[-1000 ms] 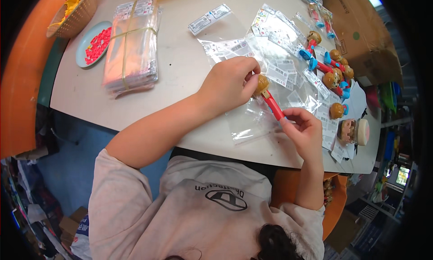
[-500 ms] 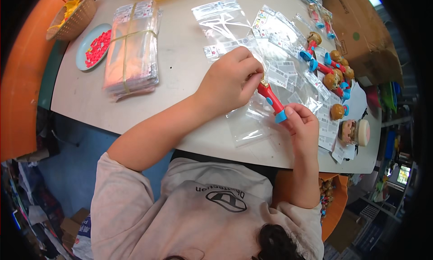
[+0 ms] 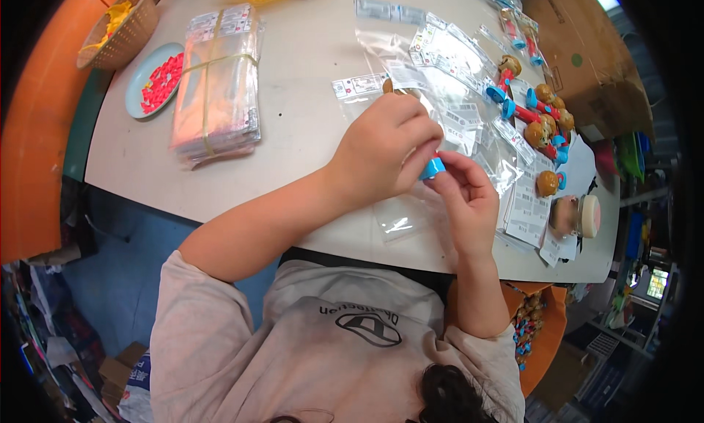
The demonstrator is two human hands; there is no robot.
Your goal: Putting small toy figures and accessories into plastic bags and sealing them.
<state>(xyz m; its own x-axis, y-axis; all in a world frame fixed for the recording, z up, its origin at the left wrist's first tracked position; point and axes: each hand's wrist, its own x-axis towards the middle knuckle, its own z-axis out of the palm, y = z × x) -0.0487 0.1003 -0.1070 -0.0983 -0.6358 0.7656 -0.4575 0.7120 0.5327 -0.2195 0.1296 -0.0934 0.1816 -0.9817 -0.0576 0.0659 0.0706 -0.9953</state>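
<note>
Between my two hands is a small toy with a red stick body and a blue end cap (image 3: pixel 433 168); my fingers hide most of it. My left hand (image 3: pixel 385 146) is closed round the body, and a bit of its brown head seems to show beyond the knuckles. The thumb and fingers of my right hand (image 3: pixel 467 195) pinch at the blue end. Clear plastic bags (image 3: pixel 400 216) with printed headers lie under and beyond both hands. To the right lies a loose cluster of similar toys (image 3: pixel 539 132) with brown heads, red bodies and blue ends.
A banded stack of clear bags (image 3: pixel 216 93) lies at the left, beside a plate (image 3: pixel 132 85) of small red pieces and a basket (image 3: pixel 139 30) with yellow items. A jar (image 3: pixel 589 216) stands near the right edge. A cardboard box (image 3: pixel 587 56) is at the far right.
The toy has turned and drawn up into my left hand, so its red body is now mostly covered. My right hand has moved left and up, close against the left.
</note>
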